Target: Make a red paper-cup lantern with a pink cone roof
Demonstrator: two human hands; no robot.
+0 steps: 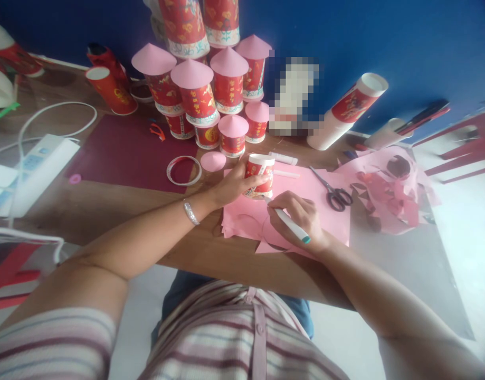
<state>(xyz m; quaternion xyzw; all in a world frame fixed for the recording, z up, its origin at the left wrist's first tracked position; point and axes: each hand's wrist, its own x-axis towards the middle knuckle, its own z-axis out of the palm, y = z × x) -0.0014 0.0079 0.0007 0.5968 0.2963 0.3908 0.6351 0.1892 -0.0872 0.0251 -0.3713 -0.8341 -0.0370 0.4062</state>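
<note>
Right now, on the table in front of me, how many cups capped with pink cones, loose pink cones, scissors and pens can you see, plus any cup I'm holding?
Cups capped with a pink cone: 6
Loose pink cone: 1
Scissors: 1
Pen in the right hand: 1
Cup held by the left hand: 1
Total: 10

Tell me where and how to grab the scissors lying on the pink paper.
Grip the scissors by the dark loop handles, coming from above on the near side. They lie flat on the pink paper, handles nearest the person, blades pointing away and left.
</note>
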